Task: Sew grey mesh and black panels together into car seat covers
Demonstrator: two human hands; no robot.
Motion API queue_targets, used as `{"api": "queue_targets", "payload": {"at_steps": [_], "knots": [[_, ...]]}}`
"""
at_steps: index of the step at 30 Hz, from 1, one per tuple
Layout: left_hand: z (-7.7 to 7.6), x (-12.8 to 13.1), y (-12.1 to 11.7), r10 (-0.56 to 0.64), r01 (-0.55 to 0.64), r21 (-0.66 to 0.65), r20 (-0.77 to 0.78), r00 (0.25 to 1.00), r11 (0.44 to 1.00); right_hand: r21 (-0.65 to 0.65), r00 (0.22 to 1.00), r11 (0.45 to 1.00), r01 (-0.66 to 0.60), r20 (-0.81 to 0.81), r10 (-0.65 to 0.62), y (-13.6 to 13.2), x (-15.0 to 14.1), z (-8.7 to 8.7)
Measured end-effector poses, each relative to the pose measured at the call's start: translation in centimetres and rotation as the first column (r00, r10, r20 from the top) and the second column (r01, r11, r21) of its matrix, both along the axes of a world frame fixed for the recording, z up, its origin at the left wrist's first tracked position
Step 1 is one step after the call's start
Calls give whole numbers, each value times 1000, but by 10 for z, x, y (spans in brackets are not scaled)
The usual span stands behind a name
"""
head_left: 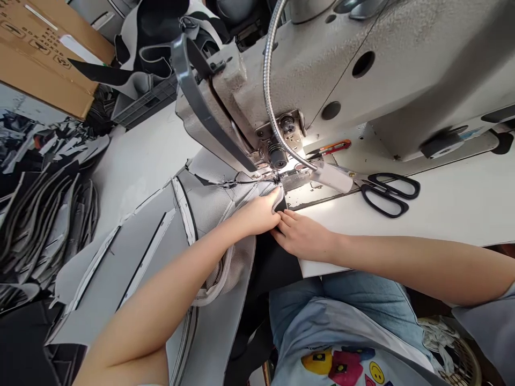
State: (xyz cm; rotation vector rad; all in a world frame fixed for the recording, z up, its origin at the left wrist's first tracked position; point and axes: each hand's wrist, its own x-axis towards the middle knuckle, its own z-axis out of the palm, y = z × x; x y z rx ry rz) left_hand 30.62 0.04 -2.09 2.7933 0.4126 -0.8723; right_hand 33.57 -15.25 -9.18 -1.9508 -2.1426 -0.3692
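A large grey padded fabric piece (209, 201) with black and white seam strips runs under the needle area of a sewing machine (277, 153). Just in front of the presser foot, my left hand (263, 213) grips the folded fabric edge, thumb on top. My right hand (301, 234) pinches the black edge of the same fabric, its fingertips touching my left hand. The fabric's far end drapes over the table's left front side. A lamp (332, 177) on a flexible metal neck lights the stitching spot.
Black-handled scissors (388, 194) lie right of the lamp, and orange thread snips (330, 149) lie behind it. Stacked fabric pieces (44, 225) stand at the left, below a cardboard box (48, 53). A dark crate (148, 102) holds more fabric. The white tabletop (462, 209) extends right.
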Motion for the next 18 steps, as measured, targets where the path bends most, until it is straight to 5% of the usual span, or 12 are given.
{"api": "queue_targets", "payload": {"at_steps": [12, 18], "knots": [[9, 15, -15, -131, 146, 246, -77, 988, 958, 82, 998, 996, -42, 45, 38, -4, 21, -8], [8, 7, -22, -215, 256, 387, -148, 965, 886, 103, 1000, 995, -12, -2, 12, -3, 21, -6]]}}
